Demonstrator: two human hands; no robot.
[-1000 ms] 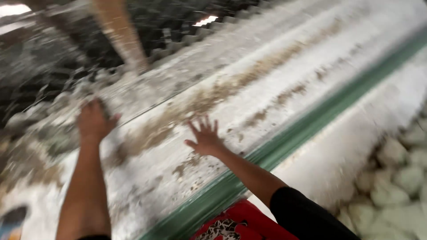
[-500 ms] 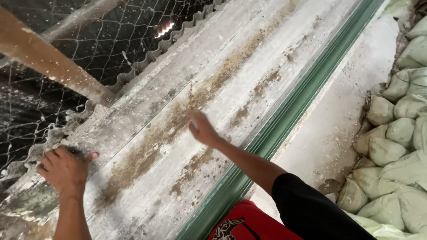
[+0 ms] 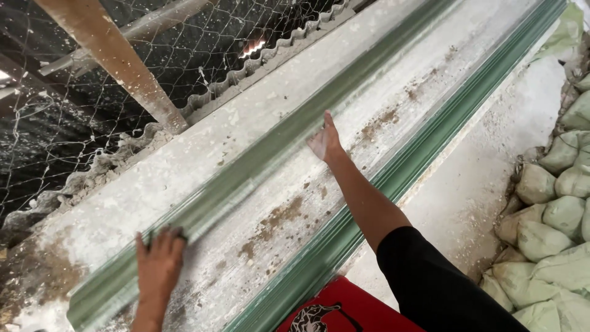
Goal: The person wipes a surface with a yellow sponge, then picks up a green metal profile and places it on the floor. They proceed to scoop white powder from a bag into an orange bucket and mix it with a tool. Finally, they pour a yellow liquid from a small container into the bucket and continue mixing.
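A long corrugated sheet point(image 3: 393, 92), green at its edges and coated in white dust and brown dirt, lies on a stack of similar green sheets point(image 3: 362, 212). A blurred green band, the sheet's raised edge point(image 3: 246, 175), runs diagonally between my hands. My left hand point(image 3: 160, 261) is at the lower left, its fingers curled over that edge. Further up, my right hand point(image 3: 324, 142) is stretched out with flat fingers against the same edge. A black sleeve covers my right upper arm.
Wire mesh point(image 3: 74, 123) and a rusty slanted post point(image 3: 114, 58) stand behind the sheets at the upper left, with another wavy sheet edge point(image 3: 270, 52) along them. Pale filled sacks point(image 3: 553, 209) are piled at the right, beside a dusty concrete strip point(image 3: 467, 184).
A green edge of the sheet has come up between my hands. My left hand has shifted right and closed on it; my right hand has reached further up the sheet.
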